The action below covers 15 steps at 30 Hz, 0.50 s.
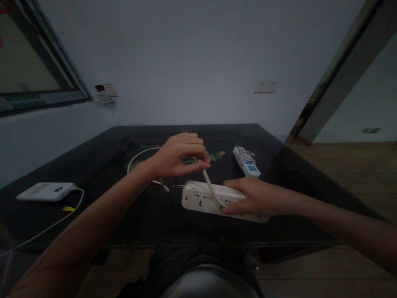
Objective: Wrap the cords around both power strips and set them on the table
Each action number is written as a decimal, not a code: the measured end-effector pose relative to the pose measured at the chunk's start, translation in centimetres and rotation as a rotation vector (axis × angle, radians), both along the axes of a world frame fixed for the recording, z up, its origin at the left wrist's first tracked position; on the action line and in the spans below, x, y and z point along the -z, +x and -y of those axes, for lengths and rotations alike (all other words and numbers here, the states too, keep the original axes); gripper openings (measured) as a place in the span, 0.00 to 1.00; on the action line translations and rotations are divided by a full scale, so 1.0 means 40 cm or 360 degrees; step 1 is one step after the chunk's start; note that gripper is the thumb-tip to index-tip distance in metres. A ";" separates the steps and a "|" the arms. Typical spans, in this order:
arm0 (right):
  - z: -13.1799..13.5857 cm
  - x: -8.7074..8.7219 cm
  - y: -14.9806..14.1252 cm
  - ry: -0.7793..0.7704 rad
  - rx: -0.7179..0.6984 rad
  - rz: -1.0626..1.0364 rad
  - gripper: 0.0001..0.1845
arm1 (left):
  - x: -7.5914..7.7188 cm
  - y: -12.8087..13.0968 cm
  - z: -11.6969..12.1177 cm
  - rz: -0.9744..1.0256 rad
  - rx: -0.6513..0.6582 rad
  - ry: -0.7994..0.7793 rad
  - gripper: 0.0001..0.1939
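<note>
A long white power strip (198, 198) with several sockets is held over the near part of the dark table. My right hand (248, 195) grips it by its right half, the thumb pressing on the socket face and on the cord. Above the strip, my left hand (184, 154) pinches the white power cord (211, 186) between thumb and fingers. From there the cord slants down across the socket face to my right thumb. More of the cord loops on the table behind my left wrist, partly hidden by it.
A smaller power strip (250, 169) with blue sockets, its cord wound round it, lies at the right. To the left is a white power bank (46, 191) with a cable, near a yellow scrap (68, 209). Wall sockets (266, 86) are behind the dark table (149, 223).
</note>
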State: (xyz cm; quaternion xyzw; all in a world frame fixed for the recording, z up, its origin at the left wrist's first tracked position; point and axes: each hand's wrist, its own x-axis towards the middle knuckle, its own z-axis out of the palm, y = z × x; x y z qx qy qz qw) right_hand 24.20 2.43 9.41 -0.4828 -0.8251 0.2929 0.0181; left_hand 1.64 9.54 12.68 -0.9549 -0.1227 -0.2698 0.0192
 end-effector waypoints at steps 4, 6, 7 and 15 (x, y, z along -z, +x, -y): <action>-0.001 -0.006 -0.012 -0.0012 -0.0032 -0.0032 0.20 | -0.008 0.015 -0.006 -0.0008 0.0161 -0.0086 0.11; 0.001 -0.008 -0.017 -0.0015 -0.0024 -0.0062 0.21 | -0.010 0.022 -0.013 -0.0026 0.0202 -0.0179 0.11; 0.003 -0.010 -0.019 -0.0017 -0.0016 -0.0085 0.21 | -0.009 0.024 -0.016 -0.0029 0.0213 -0.0213 0.12; 0.008 -0.019 -0.019 -0.0056 0.0043 -0.0305 0.24 | 0.028 0.037 -0.043 0.0222 0.0128 -0.0069 0.17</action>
